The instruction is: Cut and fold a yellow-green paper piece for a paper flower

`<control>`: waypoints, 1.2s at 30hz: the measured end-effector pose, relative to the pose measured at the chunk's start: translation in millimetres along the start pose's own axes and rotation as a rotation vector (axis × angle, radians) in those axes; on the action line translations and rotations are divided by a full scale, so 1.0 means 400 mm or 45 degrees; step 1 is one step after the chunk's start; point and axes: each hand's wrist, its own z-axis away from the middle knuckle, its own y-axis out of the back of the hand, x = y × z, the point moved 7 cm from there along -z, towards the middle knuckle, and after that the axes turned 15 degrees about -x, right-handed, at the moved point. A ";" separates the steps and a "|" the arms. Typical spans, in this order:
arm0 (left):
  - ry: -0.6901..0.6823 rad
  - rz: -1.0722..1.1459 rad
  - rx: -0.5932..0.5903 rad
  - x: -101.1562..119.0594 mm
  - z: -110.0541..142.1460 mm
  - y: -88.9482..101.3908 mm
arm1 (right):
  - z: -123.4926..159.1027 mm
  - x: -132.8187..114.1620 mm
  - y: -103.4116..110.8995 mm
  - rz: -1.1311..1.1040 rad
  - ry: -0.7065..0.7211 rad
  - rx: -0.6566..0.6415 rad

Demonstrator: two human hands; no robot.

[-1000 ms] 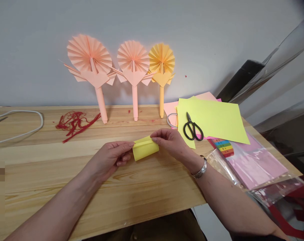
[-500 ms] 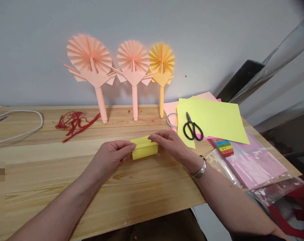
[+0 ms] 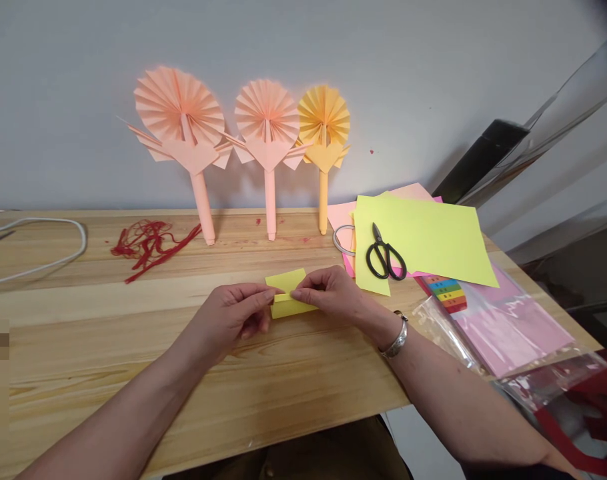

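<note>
Right at the centre of the wooden table (image 3: 83,380), both hands are on a small piece of folded yellow paper (image 3: 283,281), which sits low over the near half of the boards, just about touching them. The left hand (image 3: 228,315) is closed in a firm pinch on the paper's left end, fingers curled beneath it. The right hand (image 3: 331,293) comes in from the other side, its fingertips (image 3: 303,292) pressing down on the folded layers and meeting the left hand's grip at the middle. They're working a flap and crease in that paper now, both hands grasping, neither one letting go.

Over to the right, just beyond the right hand, black-handled scissors (image 3: 385,253) rest on a yellow-green sheet (image 3: 433,240), with pink sheets (image 3: 343,220) poking out underneath and a metal ring (image 3: 343,240) at the stack's left edge. Nearer the right-hand table edge sit a rainbow-striped packet (image 3: 446,297) and a clear plastic bag of pink paper (image 3: 508,327). A silver bracelet (image 3: 396,343) sits on the right wrist.

Along the far side, three paper fans on sticks stand against the wall: two peach (image 3: 178,107) (image 3: 267,110), one golden yellow (image 3: 323,113). A tangle of red thread (image 3: 148,247) lies far left, beside a white cable (image 3: 58,263). Nothing crowds the hands.
</note>
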 end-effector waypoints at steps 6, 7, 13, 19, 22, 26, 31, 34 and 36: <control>0.008 0.088 -0.047 -0.013 -0.006 0.002 | 0.002 0.001 0.004 -0.015 0.006 0.017; -0.001 0.068 -0.039 -0.012 -0.007 0.003 | 0.001 -0.002 0.003 -0.004 0.028 0.018; -0.018 -0.022 0.003 -0.012 -0.008 0.012 | 0.005 -0.022 0.003 0.039 0.146 0.036; -0.032 -0.074 0.037 -0.001 -0.006 0.013 | 0.006 -0.024 0.006 0.037 0.145 0.054; -0.018 -0.068 0.050 -0.003 -0.006 0.015 | 0.005 -0.022 0.006 0.035 0.151 0.045; -0.007 -0.061 0.008 -0.004 -0.008 0.008 | 0.001 -0.004 0.005 -0.028 0.097 0.029; -0.006 -0.092 -0.016 -0.001 -0.007 0.003 | 0.003 -0.002 0.004 -0.022 0.054 0.025; -0.011 -0.087 0.016 -0.001 -0.004 0.008 | 0.009 -0.024 0.008 0.076 0.129 0.076; -0.023 -0.083 0.027 0.001 -0.003 0.009 | 0.015 -0.044 0.010 0.168 0.231 0.129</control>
